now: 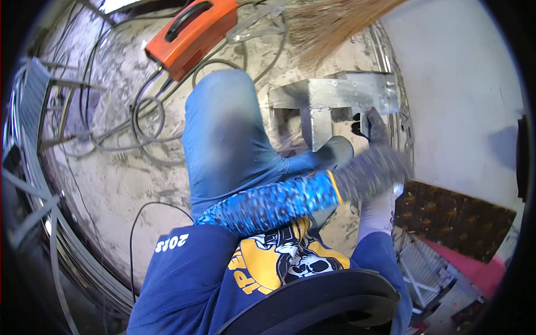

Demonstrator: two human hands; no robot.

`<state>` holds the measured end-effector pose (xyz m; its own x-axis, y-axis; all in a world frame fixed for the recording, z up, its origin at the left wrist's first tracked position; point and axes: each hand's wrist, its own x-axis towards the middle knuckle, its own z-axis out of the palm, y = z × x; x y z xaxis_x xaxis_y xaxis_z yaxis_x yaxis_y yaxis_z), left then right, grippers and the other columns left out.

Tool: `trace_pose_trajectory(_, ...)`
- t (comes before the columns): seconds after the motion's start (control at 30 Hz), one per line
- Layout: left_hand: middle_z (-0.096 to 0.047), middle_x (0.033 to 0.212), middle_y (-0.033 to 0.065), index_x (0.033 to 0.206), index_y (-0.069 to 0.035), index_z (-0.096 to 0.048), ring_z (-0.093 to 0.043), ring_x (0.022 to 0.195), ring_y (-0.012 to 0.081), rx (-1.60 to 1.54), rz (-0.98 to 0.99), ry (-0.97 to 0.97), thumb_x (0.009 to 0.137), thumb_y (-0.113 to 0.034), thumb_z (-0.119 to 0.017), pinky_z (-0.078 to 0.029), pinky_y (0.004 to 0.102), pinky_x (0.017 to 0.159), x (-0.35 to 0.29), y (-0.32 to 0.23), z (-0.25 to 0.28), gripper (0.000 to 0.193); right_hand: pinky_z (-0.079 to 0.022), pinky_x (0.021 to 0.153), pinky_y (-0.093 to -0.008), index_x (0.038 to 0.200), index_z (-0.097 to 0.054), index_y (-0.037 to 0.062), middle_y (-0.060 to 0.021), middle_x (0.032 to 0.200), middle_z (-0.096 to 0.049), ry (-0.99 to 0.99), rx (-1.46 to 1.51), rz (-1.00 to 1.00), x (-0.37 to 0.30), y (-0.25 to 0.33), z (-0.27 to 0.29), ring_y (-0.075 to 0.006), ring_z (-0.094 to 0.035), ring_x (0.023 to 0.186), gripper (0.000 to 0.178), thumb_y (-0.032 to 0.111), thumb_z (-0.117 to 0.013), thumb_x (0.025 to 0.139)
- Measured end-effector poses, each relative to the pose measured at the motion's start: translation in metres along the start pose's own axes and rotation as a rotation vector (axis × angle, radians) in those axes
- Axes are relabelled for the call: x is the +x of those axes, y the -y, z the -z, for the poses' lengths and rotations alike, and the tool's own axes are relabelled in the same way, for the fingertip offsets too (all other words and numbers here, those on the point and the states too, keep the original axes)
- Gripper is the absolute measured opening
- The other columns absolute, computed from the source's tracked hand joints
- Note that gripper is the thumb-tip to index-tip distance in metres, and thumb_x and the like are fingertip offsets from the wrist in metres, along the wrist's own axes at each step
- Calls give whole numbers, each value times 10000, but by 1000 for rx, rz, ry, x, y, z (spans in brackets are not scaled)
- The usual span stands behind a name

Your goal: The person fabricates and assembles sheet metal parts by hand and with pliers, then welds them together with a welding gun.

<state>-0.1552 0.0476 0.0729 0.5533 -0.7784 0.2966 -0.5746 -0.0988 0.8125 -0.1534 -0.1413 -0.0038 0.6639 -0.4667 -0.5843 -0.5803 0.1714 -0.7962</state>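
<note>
A bent, shiny sheet-metal piece (340, 95) with cut-out notches and folded flanges stands on the floor at the right, just past my foot. My right hand (375, 129), in a grey glove, grips its near edge at the right end; part of the fingers is hidden. Across my right forearm lies my left hand (379, 172), also gloved in grey, with a yellow cuff edge and a blue patterned sleeve (268, 205) behind it. Motion smears this hand, so its fingers cannot be made out.
An orange machine (195, 36) with a black handle and looping cables stands at the top. Broom bristles (329, 28) reach in beside it. Metal profiles (33, 111) line the left side. A dark brown board (452, 218) lies right, near a pale wall (458, 84).
</note>
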Motion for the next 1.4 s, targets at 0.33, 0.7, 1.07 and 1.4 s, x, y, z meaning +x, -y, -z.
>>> trace_pose_trajectory(0.33, -683, 1006, 251, 1064, -18, -643, -649, 939, 428, 334, 416, 187, 915, -555, -532, -485, 533, 831, 51, 147, 137, 568, -529, 607, -239, 1245, -611, 0, -37, 938, -686, 143, 260, 169, -29, 1, -52, -104, -642, 725, 530, 323, -730, 841)
trace_pose_trajectory(0.7, -667, 863, 215, 927, -50, -667, -632, 830, 429, 248, 227, -441, 992, -327, -480, -478, 523, 732, -11, 149, 172, 340, -511, 773, -357, 1150, -610, -67, -161, 901, -657, -4, -496, 787, -114, 108, -114, -226, -631, 825, 634, 370, -750, 712)
trace_pose_trajectory(1.07, -603, 895, 206, 1180, 60, -608, -592, 827, 391, 791, -151, -846, 806, -139, -632, -470, 474, 716, -8, 124, 165, 425, -552, 800, -441, 1248, -569, 3, -226, 1057, -668, -110, -816, 919, -192, 120, -131, -385, -673, 963, 636, 436, -747, 817)
trace_pose_trajectory(1.4, -662, 928, 146, 1015, -25, -660, -632, 877, 354, -12, 60, -613, 889, -72, -534, -501, 418, 791, 2, 69, 140, 184, -400, 1083, -465, 1319, -537, 36, -216, 1418, -505, -469, -1237, 1003, -113, 155, -126, -377, -444, 1356, 443, 233, -603, 928)
